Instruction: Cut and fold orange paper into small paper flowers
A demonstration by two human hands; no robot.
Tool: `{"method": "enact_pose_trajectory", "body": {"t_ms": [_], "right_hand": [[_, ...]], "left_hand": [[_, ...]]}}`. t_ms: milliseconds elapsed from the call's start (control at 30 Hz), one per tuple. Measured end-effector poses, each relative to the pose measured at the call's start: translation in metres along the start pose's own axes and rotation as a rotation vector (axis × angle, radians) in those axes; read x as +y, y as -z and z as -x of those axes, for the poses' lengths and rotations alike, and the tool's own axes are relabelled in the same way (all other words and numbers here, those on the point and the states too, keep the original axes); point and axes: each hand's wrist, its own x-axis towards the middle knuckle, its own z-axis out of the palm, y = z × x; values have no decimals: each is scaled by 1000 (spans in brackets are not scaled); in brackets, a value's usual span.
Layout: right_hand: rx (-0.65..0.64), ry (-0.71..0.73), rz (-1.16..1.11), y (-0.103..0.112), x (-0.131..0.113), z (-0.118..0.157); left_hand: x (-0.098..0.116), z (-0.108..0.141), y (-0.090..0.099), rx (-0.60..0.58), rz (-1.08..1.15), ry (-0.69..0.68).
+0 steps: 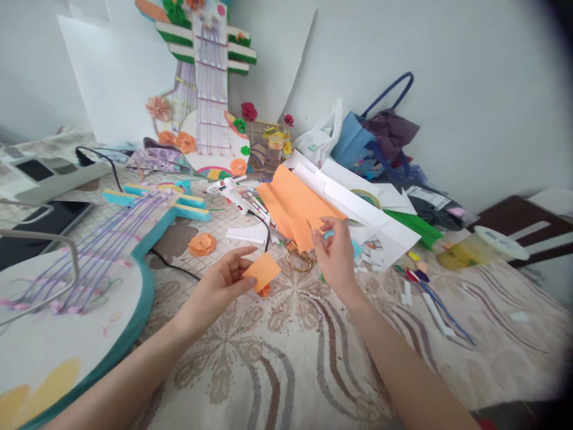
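Observation:
Between the thumb and fingers of my left hand point(230, 275) is a small orange paper piece point(263, 272). An orange crumpled bit point(265, 291) shows just below it. My right hand point(333, 254) is pinched in front of a large orange paper sheet point(295, 203); a tiny thin sliver shows at its fingertips, too small to name. Gold-handled scissors point(299, 258) lie between the hands, partly under the sheet. An orange paper flower point(202, 244) rests on the cloth left of my left hand.
A guitar-shaped board point(89, 269) fills the left side, with another model point(210, 89) upright behind. A glue gun point(233, 194) and its black cable lie ahead. White papers point(358, 203), a blue bag point(356, 143) and a yellow container point(465, 249) are on the right.

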Motion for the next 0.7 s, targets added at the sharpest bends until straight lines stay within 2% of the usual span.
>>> {"method": "enact_pose_trajectory", "body": {"t_ms": [33, 133, 167, 233, 333, 500, 600, 700], "right_hand": [[-84, -24, -50, -1, -6, 5], [-623, -299, -395, -8, -23, 24], [-748, -393, -494, -12, -27, 30], [-849, -514, -671, -18, -32, 39], [-797, -592, -828, -24, -32, 45], [-671, -706, -914, -25, -29, 46], [-664, -704, -932, -27, -28, 48], [-687, -673, -917, -27, -27, 48]], "left_hand": [[0, 0, 0, -5, 2, -1], [1, 0, -1, -13, 7, 5], [2, 0, -1, -14, 11, 3], [1, 1, -1, -10, 24, 3], [0, 1, -1, 25, 61, 38], [-2, 1, -2, 98, 141, 85], [-2, 1, -2, 85, -3, 69], [-2, 3, -3, 121, -165, -3]]}}
